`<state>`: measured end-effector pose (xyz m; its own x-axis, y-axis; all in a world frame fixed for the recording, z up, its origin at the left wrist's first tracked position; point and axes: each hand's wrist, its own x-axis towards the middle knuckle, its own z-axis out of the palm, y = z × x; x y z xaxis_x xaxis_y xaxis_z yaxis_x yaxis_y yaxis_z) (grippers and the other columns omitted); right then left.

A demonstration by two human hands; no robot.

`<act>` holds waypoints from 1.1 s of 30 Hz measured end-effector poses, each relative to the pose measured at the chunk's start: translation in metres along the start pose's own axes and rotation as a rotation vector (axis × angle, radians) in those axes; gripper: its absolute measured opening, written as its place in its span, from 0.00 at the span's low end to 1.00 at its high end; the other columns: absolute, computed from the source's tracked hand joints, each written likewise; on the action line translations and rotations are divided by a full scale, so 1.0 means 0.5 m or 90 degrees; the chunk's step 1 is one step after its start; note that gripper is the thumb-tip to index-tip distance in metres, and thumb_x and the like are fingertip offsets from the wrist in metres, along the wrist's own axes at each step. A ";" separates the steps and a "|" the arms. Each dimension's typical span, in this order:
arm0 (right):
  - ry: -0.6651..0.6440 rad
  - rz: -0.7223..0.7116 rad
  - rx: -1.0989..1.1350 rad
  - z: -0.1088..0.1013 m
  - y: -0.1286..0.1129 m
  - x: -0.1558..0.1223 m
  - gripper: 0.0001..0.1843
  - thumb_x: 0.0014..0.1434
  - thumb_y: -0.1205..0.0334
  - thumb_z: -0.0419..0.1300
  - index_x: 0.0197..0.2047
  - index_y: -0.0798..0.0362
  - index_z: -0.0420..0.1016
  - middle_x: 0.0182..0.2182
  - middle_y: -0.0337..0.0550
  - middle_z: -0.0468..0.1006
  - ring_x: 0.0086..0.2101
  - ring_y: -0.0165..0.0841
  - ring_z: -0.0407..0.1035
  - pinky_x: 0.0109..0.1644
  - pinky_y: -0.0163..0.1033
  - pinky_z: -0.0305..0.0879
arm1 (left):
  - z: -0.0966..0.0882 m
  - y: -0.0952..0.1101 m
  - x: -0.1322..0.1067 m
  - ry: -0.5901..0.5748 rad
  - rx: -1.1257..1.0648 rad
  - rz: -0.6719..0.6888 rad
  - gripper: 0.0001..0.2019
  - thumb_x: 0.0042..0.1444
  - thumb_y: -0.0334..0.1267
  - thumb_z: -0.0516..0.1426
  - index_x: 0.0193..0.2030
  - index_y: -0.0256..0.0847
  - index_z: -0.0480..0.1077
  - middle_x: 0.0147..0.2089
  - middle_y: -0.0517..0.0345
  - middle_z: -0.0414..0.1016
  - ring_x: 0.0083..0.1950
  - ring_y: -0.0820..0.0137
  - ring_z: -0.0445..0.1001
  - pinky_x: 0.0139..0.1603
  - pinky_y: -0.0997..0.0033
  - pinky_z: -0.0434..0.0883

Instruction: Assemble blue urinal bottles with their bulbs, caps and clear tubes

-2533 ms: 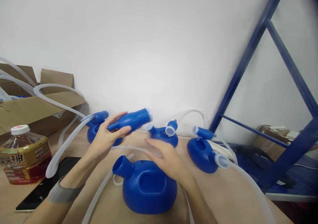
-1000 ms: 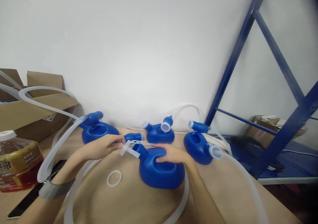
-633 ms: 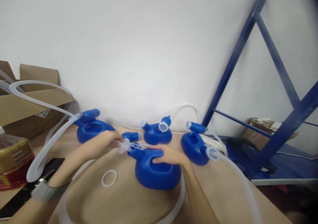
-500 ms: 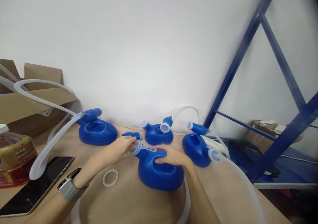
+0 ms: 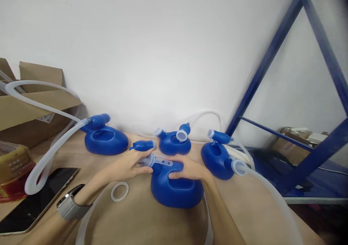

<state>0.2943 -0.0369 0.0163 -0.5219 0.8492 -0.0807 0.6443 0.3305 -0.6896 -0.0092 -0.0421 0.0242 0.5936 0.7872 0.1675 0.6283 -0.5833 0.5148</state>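
Observation:
A blue urinal bottle [image 5: 178,194] with a moulded handle stands on the table in front of me. Wrapped round its handle is my right hand [image 5: 190,169]. My left hand [image 5: 127,167] closes thumb and fingers about the translucent cap [image 5: 148,161] at the bottle's mouth. From this cap a perforated strap [image 5: 163,161] lies along the bottle toward my right fingers. Just beyond the left hand lies a loose blue tube-shaped connector [image 5: 143,145]. A white ring [image 5: 119,191] rests flat on the table, nearer to me.
Other blue bottles stand at the left [image 5: 106,143], middle [image 5: 174,147] and right [image 5: 214,161], some with pale hoses [image 5: 46,158]. A phone [image 5: 40,198], a red-labelled container [image 5: 15,172] and a cardboard box [image 5: 40,103] are leftward. Blue metal framing [image 5: 268,63] rises at right.
My left hand has turned, its thumb now showing on the near side of the cap. The right hand keeps its hold on the handle. The view has shifted slightly.

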 end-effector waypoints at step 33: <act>-0.015 0.027 0.030 -0.005 -0.021 -0.011 0.42 0.53 0.45 0.74 0.69 0.43 0.72 0.68 0.46 0.71 0.67 0.53 0.63 0.74 0.56 0.55 | 0.022 -0.022 -0.047 -0.149 0.328 -0.179 0.20 0.37 0.40 0.71 0.41 0.41 0.79 0.57 0.35 0.75 0.60 0.40 0.70 0.59 0.42 0.69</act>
<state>0.2920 -0.0440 0.0259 -0.5082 0.8518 -0.1273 0.6394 0.2742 -0.7183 -0.0248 -0.0563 0.0055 0.4286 0.8936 -0.1336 0.9030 -0.4285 0.0312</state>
